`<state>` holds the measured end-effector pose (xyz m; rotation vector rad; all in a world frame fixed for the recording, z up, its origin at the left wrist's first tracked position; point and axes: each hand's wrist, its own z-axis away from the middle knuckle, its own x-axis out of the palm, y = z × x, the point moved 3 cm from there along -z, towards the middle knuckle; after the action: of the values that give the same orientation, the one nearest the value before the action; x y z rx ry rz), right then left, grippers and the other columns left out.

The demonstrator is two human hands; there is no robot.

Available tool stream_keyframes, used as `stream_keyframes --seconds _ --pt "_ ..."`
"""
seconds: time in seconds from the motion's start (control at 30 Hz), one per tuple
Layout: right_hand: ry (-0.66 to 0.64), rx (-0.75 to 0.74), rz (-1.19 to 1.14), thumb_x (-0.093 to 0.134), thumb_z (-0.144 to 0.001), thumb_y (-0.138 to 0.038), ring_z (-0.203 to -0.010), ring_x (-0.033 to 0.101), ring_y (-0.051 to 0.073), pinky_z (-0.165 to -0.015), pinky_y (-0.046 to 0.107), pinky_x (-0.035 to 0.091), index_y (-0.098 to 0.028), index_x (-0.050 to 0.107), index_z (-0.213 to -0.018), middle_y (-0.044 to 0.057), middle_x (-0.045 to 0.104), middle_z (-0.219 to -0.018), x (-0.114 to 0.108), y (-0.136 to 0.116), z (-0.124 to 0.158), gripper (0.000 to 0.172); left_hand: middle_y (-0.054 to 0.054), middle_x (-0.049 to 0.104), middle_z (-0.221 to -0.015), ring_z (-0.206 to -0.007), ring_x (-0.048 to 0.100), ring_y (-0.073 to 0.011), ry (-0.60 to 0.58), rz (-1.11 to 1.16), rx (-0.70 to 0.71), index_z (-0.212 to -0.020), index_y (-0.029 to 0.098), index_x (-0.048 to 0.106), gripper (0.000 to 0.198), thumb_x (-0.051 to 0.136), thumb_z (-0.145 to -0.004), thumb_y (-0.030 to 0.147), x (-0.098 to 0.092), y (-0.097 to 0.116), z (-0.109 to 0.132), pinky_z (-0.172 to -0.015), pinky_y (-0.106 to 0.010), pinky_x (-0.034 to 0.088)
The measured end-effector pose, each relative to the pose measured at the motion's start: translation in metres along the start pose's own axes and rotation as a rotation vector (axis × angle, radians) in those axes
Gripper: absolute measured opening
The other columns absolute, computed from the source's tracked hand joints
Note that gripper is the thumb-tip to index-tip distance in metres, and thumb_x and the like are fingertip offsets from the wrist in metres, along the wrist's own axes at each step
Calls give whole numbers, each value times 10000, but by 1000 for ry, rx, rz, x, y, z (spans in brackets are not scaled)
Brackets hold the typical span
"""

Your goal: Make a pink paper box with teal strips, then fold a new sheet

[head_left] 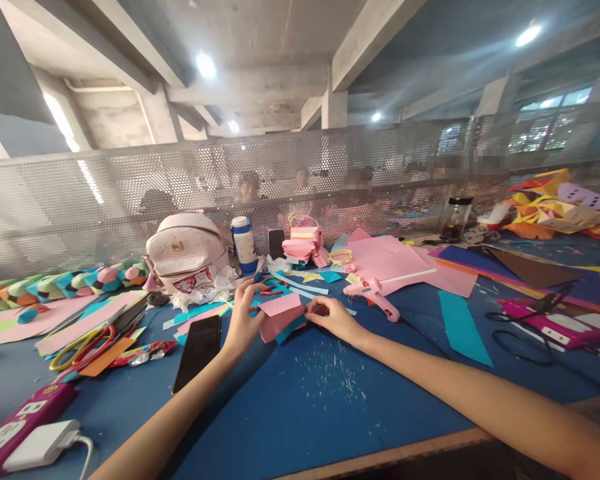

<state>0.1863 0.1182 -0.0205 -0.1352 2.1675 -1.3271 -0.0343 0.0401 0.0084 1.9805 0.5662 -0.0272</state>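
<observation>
A folded piece of pink felt-like craft paper (pixel 280 308) with a blue strip (pixel 290 328) along its lower edge stands in front of me, just over the table. My left hand (pixel 244 319) is at its left side, thumb against the edge and the other fingers curved above and behind. At the right edge, my right hand (pixel 334 316) pinches the piece between thumb and fingertips. Beyond it lie red-handled scissors (pixel 273 289), partly hidden, and pale blue strips (pixel 305 285). To the right rests a pink glue gun (pixel 375 295), its cable trailing toward me.
A black phone (pixel 199 350) lies by my left forearm. Farther back stand a backpack (pixel 187 243), a bottle (pixel 243 243) and a pink paper basket (pixel 303 243). Power strips (pixel 555 323) and yellow-handled scissors (pixel 77 350) lie at the sides. A perforated metal screen (pixel 105 200) borders the table.
</observation>
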Motion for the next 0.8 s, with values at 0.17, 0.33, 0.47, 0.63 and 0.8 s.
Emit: stream_keyframes --seconds 0.17,0.33,0.47,0.63,0.8 --pt "-13 -11 -5 687 -768 -432 -712 604 193 -669 314 472 -190 601 -765 28 650 -781 2 -1 0 257 -44 604 -1016 -1014 580 -247 -1 -155 86 -774 215 687 157 577 -695 135 -4 5 0 -863 -337 478" --pt "-22 -35 -30 665 -794 -411 -745 596 192 -703 313 466 -189 593 -782 27 636 -803 2 -4 1 234 21 554 -605 -513 542 -138 -54 -184 65 -890 158 636 235 442 -890 292 6 -11 1 -520 -229 441" --pt "-37 -32 -34 673 -796 -411 -682 564 172 -663 301 442 -185 590 -779 17 621 -765 2 -1 0 241 -47 661 -874 -758 647 -197 -32 -269 137 -1165 165 553 317 525 -856 235 5 -10 2 -681 -300 515" --pt "-57 -38 -41 687 -798 -419 -673 534 165 -651 294 420 -183 603 -774 8 606 -737 3 0 1 252 -117 582 -1229 -1202 502 -297 -113 -419 300 -1153 235 614 300 619 -853 239 -7 12 0 -1050 -453 346" --pt "-70 -39 -91 688 -794 -434 -711 566 175 -674 301 438 -188 635 -806 17 623 -771 2 -7 1 251 -67 655 -852 -887 613 -235 -321 -470 296 -833 217 665 177 562 -907 339 -5 13 -1 -890 -358 433"
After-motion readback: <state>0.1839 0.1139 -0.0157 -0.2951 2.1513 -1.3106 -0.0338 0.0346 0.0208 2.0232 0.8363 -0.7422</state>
